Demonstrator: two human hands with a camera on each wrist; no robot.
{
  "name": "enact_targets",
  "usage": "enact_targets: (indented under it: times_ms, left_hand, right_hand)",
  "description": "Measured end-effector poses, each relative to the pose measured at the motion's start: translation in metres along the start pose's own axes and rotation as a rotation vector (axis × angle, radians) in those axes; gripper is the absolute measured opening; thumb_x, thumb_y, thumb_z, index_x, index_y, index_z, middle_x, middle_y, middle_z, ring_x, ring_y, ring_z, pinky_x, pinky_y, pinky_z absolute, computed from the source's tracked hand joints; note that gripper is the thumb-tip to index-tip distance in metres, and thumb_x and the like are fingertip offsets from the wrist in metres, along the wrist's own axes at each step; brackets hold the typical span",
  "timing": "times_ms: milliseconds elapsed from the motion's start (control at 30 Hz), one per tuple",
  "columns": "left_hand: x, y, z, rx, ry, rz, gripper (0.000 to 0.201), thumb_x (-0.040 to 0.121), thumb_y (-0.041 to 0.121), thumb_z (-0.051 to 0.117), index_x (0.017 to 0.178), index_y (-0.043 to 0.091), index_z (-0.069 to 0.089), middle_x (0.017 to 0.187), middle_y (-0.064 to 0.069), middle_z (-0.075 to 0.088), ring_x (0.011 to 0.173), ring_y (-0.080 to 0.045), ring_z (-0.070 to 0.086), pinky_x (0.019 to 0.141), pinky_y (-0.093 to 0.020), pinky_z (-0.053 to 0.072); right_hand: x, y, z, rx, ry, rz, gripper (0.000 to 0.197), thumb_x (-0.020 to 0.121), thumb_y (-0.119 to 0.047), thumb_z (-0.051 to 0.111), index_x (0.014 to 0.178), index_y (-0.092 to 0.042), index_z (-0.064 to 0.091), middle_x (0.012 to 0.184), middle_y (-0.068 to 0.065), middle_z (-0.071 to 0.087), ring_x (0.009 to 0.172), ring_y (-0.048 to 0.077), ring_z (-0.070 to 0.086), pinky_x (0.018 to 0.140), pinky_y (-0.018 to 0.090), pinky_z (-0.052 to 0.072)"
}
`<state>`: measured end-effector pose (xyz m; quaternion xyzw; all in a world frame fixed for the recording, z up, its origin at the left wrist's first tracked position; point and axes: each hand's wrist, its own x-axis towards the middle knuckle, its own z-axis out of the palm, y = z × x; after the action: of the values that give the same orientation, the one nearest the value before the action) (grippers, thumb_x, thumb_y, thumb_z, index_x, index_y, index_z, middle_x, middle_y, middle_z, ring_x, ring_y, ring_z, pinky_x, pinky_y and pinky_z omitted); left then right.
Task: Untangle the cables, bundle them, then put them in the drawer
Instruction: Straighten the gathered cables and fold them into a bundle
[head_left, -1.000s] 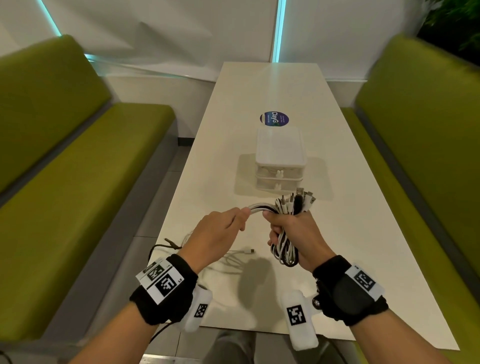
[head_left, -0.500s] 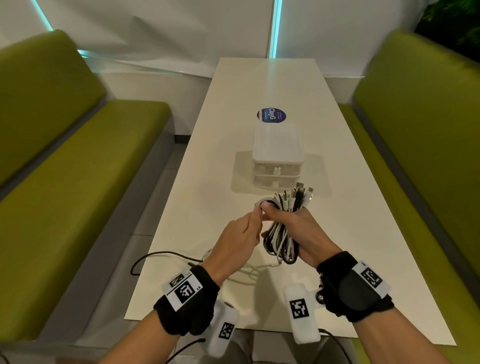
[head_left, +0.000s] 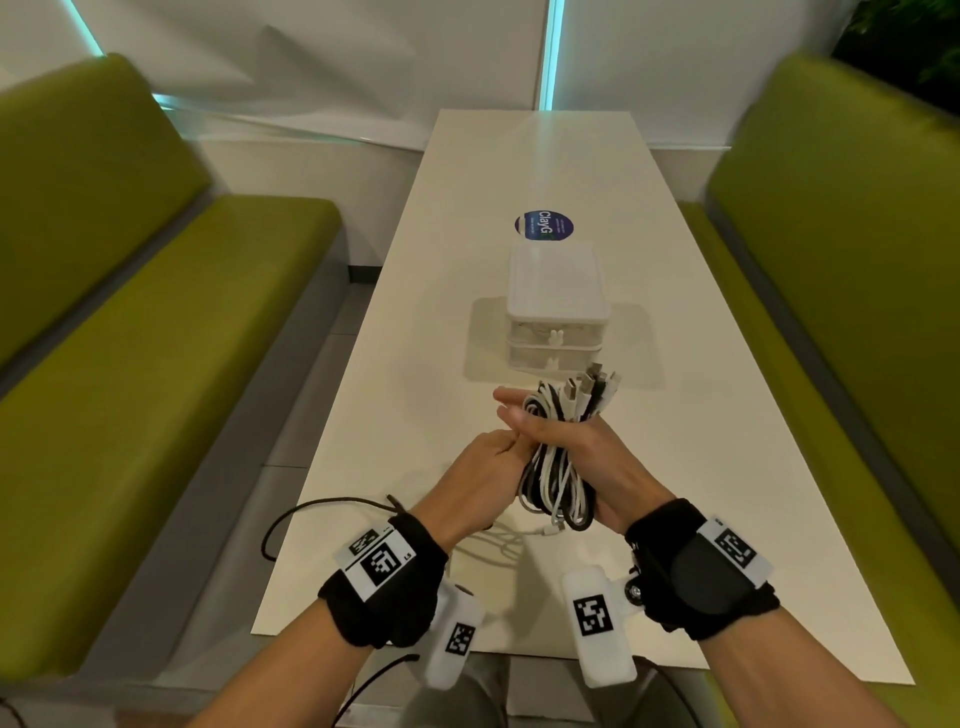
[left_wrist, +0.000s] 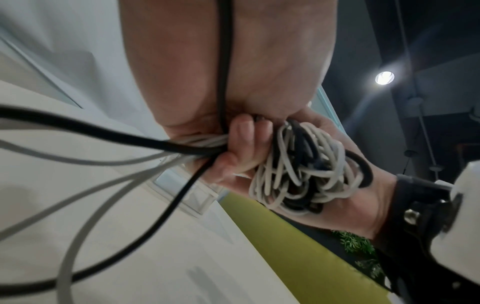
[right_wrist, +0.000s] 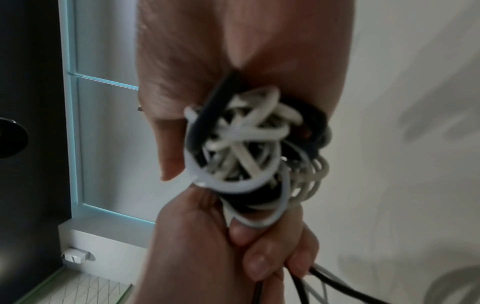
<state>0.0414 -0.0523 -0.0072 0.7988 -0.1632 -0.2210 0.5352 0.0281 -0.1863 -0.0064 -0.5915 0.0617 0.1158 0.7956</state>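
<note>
My right hand (head_left: 608, 457) grips a coiled bundle of white and black cables (head_left: 553, 470) above the white table (head_left: 727, 467); several plug ends stick up from the top of the bundle. My left hand (head_left: 483, 473) is pressed against the bundle's left side. Its fingers curl round loose white and black strands (right_wrist: 306, 288) that trail down to the table. In the left wrist view the right hand's fingers (left_wrist: 241, 144) wrap round the bundle (left_wrist: 306, 174). A small white two-drawer box (head_left: 556, 291) stands just beyond the hands, with both drawers closed.
Loose white cable (head_left: 498, 545) lies on the table under my hands, and a plug end (head_left: 553, 530) hangs just above it. A round blue sticker (head_left: 544, 226) is behind the box. Green benches (head_left: 130, 389) flank the narrow table on both sides.
My left hand has come in from the left and dropped down against the bundle, carrying the loose strands with it. The right hand has kept its hold on the bundle.
</note>
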Motion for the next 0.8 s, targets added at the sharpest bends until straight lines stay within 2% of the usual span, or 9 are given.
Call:
enact_targets:
  times_ms: [100, 167, 233, 333, 400, 467, 567, 700, 800]
  left_hand:
    - [0.004, -0.006, 0.004, -0.022, -0.013, 0.031, 0.033, 0.105, 0.038, 0.032, 0.109, 0.023, 0.060, 0.084, -0.006, 0.062, 0.070, -0.009, 0.065, 0.049, -0.029, 0.037]
    - [0.010, -0.016, 0.006, 0.006, -0.011, 0.042, 0.035, 0.104, 0.037, 0.031, 0.131, 0.028, 0.051, 0.103, -0.012, 0.069, 0.094, -0.015, 0.067, 0.076, -0.027, 0.052]
    - [0.012, -0.022, 0.007, 0.122, -0.030, 0.071, 0.042, 0.105, 0.033, 0.028, 0.144, 0.026, 0.041, 0.135, 0.005, 0.056, 0.125, -0.013, 0.054, 0.101, -0.016, 0.040]
    - [0.010, -0.021, 0.007, 0.149, 0.016, 0.071, 0.039, 0.104, 0.043, 0.022, 0.135, 0.038, 0.046, 0.122, 0.006, 0.065, 0.112, -0.017, 0.062, 0.098, -0.028, 0.047]
    - [0.009, -0.018, 0.006, 0.206, 0.054, 0.069, 0.043, 0.105, 0.045, 0.017, 0.126, 0.030, 0.051, 0.077, -0.003, 0.068, 0.071, -0.017, 0.064, 0.071, -0.039, 0.050]
    - [0.006, -0.014, 0.003, 0.258, 0.067, 0.036, 0.054, 0.104, 0.049, 0.013, 0.120, 0.018, 0.055, 0.056, 0.000, 0.054, 0.051, -0.013, 0.050, 0.057, -0.031, 0.040]
    - [0.003, -0.011, -0.002, 0.138, 0.038, -0.040, 0.067, 0.092, 0.072, 0.010, 0.097, 0.026, 0.059, 0.064, 0.000, 0.064, 0.068, -0.022, 0.061, 0.068, -0.035, 0.047]
    - [0.003, -0.014, -0.009, -0.007, -0.088, -0.022, 0.055, 0.082, 0.085, 0.022, 0.123, 0.059, 0.049, 0.112, -0.004, 0.071, 0.107, -0.019, 0.066, 0.100, -0.042, 0.047]
    - [0.001, -0.013, -0.010, 0.114, -0.121, 0.077, 0.057, 0.079, 0.081, 0.040, 0.117, 0.041, 0.055, 0.104, -0.004, 0.071, 0.093, -0.021, 0.068, 0.091, -0.046, 0.052]
  right_hand:
    - [-0.001, 0.001, -0.001, -0.012, -0.023, 0.006, 0.035, 0.083, -0.024, 0.072, 0.110, -0.002, 0.069, 0.120, 0.010, 0.070, 0.117, 0.019, 0.064, 0.099, 0.039, 0.050]
    - [-0.002, 0.002, 0.001, -0.003, 0.005, 0.010, 0.036, 0.085, -0.022, 0.070, 0.108, 0.005, 0.067, 0.115, 0.012, 0.072, 0.112, 0.022, 0.067, 0.097, 0.038, 0.052]
    - [-0.003, 0.004, 0.004, 0.015, 0.064, 0.007, 0.033, 0.087, -0.017, 0.068, 0.106, 0.010, 0.066, 0.107, 0.013, 0.074, 0.107, 0.023, 0.069, 0.091, 0.037, 0.054]
    - [-0.001, 0.006, 0.010, 0.078, 0.136, 0.000, 0.018, 0.087, -0.013, 0.069, 0.091, 0.004, 0.071, 0.102, 0.019, 0.074, 0.104, 0.026, 0.070, 0.092, 0.039, 0.054]
    - [0.001, 0.005, 0.013, 0.092, 0.164, 0.008, 0.020, 0.086, -0.015, 0.069, 0.089, 0.004, 0.071, 0.102, 0.021, 0.073, 0.105, 0.025, 0.070, 0.093, 0.039, 0.054]
    - [0.003, 0.004, 0.017, 0.111, 0.189, 0.014, 0.020, 0.084, -0.018, 0.071, 0.084, 0.002, 0.071, 0.100, 0.023, 0.072, 0.103, 0.025, 0.070, 0.087, 0.039, 0.058]
    - [0.005, 0.004, 0.023, 0.177, 0.209, 0.023, 0.023, 0.087, -0.022, 0.070, 0.069, -0.008, 0.071, 0.093, 0.018, 0.073, 0.100, 0.023, 0.071, 0.083, 0.045, 0.058]
    - [0.006, 0.000, 0.022, 0.334, 0.239, 0.026, 0.029, 0.084, -0.029, 0.071, 0.083, -0.002, 0.061, 0.110, 0.025, 0.070, 0.105, 0.027, 0.070, 0.083, 0.045, 0.054]
    - [0.008, -0.003, 0.017, 0.355, 0.261, 0.024, 0.034, 0.087, -0.028, 0.069, 0.066, -0.007, 0.052, 0.080, 0.025, 0.063, 0.080, 0.026, 0.071, 0.069, 0.039, 0.058]
